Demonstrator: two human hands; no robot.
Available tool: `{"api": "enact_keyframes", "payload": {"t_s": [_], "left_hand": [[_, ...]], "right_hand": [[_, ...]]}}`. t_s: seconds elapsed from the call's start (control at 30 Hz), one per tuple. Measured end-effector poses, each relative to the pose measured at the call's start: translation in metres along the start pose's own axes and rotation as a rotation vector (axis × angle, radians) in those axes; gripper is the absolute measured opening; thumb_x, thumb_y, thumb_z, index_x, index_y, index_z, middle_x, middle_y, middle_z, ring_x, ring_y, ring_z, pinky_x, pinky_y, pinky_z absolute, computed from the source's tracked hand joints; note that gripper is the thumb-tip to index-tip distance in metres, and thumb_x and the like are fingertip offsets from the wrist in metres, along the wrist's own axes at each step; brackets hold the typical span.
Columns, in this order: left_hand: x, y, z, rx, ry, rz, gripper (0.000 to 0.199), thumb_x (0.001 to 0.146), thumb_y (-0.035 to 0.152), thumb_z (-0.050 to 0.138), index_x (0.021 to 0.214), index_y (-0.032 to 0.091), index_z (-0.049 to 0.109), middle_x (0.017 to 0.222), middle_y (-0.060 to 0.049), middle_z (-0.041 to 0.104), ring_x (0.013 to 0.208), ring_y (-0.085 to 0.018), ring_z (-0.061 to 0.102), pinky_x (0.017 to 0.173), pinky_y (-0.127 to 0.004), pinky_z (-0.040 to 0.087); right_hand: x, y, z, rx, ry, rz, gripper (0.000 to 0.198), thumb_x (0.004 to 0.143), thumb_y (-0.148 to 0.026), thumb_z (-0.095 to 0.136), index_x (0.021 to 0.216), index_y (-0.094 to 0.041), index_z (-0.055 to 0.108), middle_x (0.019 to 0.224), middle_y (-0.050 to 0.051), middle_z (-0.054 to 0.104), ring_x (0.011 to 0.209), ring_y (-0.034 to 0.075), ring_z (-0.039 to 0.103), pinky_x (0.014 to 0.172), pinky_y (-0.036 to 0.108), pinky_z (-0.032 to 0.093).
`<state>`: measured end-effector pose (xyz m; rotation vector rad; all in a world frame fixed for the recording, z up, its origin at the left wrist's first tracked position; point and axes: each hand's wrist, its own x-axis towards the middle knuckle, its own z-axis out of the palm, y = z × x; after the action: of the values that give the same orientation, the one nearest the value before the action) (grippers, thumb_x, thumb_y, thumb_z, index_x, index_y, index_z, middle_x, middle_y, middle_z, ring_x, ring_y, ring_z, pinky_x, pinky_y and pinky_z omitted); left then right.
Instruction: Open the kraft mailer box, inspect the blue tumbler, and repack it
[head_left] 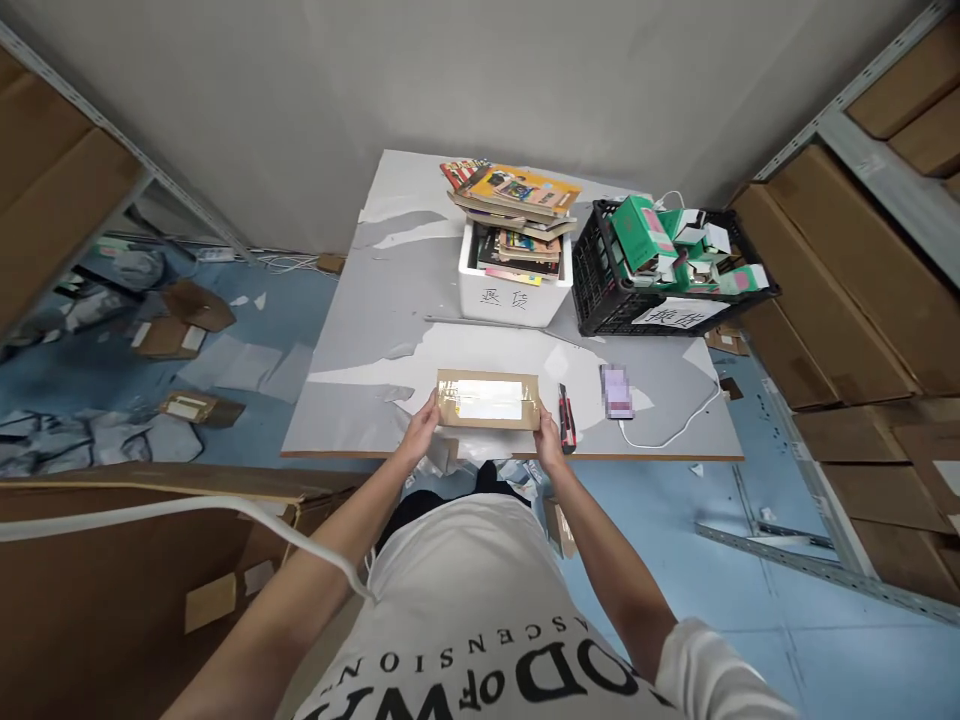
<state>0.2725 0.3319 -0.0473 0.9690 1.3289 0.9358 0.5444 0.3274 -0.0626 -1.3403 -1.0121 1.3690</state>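
A small brown cardboard box (487, 418) with a white label and clear tape on top is held level over the table's front edge. My left hand (421, 428) grips its left end, and my right hand (548, 438) grips the right end. The fingers under the box are hidden. Just right of my right hand lies a red and black box cutter (566, 420) on the table. Farther right, a phone (617, 391) with a lit, blurred screen lies plugged into a white cable.
Behind the box stand a white bin (514, 300) heaped with books and a black crate (600, 310) full of green boxes. The grey table (360, 390) has peeling patches. Large cartons (847, 260) line the right shelf; an open carton (112, 580) is at left. Packaging litters the blue floor (255, 310).
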Motion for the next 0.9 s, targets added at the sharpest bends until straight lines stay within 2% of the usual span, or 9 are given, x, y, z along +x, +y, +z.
{"api": "enact_keyframes", "payload": {"t_s": [0.17,0.43,0.7,0.9], "left_hand": [[0.030,-0.002,0.014,0.006,-0.002,-0.046,0.089,0.081,0.075,0.040,0.151,0.022,0.024,0.156,-0.008,0.026,0.143,-0.029,0.027,0.116,-0.045,0.024],[0.043,-0.007,0.010,0.016,-0.070,-0.073,0.086,0.083,0.075,0.035,0.151,0.026,0.020,0.157,-0.006,0.026,0.143,-0.029,0.026,0.115,-0.045,0.025],[0.047,0.003,0.009,0.067,-0.116,0.062,0.097,0.074,0.074,0.053,0.150,0.019,0.027,0.156,-0.007,0.025,0.146,-0.031,0.016,0.120,-0.040,0.015],[0.056,-0.012,-0.003,0.064,-0.186,-0.003,0.113,0.065,0.059,0.072,0.153,0.022,0.011,0.159,-0.008,0.016,0.144,-0.031,0.021,0.118,-0.041,0.019]], "right_hand": [[0.019,0.006,-0.017,0.027,0.020,0.024,0.076,0.083,-0.071,0.039,0.143,-0.024,0.044,0.145,0.004,0.048,0.140,0.026,0.034,0.116,0.046,0.029],[0.030,0.010,-0.013,0.013,0.043,0.033,0.078,0.083,-0.073,0.038,0.141,-0.021,0.046,0.141,0.007,0.052,0.140,0.024,0.036,0.115,0.045,0.028],[0.037,0.029,-0.019,-0.006,0.043,0.084,0.084,0.079,-0.076,0.041,0.144,-0.023,0.040,0.148,0.008,0.044,0.139,0.023,0.037,0.113,0.046,0.031],[0.041,0.030,-0.028,0.033,0.048,0.212,0.076,0.082,-0.070,0.041,0.145,-0.026,0.038,0.151,0.008,0.039,0.138,0.025,0.039,0.110,0.051,0.034]]}}
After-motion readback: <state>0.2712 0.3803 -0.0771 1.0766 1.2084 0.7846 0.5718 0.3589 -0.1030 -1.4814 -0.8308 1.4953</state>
